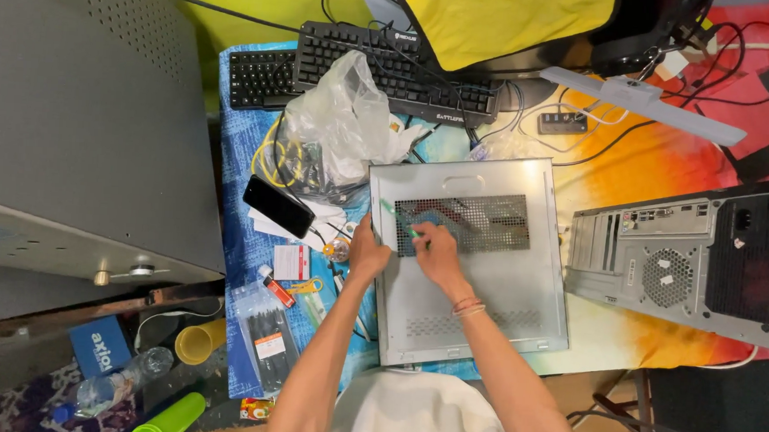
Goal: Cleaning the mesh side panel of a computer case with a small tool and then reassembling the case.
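On a bright cloth-covered table (pixel 655 161) lies a grey case panel (pixel 478 284), flat, with a mesh vent (pixel 482 222) in its upper half and a smaller perforated strip near its lower edge. To its right a computer tower (pixel 693 262) lies with its rear fan grille showing; behind the panel sit two black keyboards (pixel 358 63) and a crumpled plastic bag (pixel 346 116). Left of the panel rest a black phone (pixel 278 206), a bag of black cable ties (pixel 266 333) and small loose items.

The left hand (pixel 367 252) rests closed over the panel's left edge, steadying it. The right hand (pixel 440 251) lies on the mesh, its fingers pinched round a thin green tool (pixel 399 219) whose tip angles up-left across the vent; what kind of tool it is cannot be told.

Judged from this pose, the work at the mesh goes best with the left hand pressing the panel flat so that it cannot slide on the cloth, the tool held low and close to its tip for control, and light pressure applied, since thin mesh dents easily.
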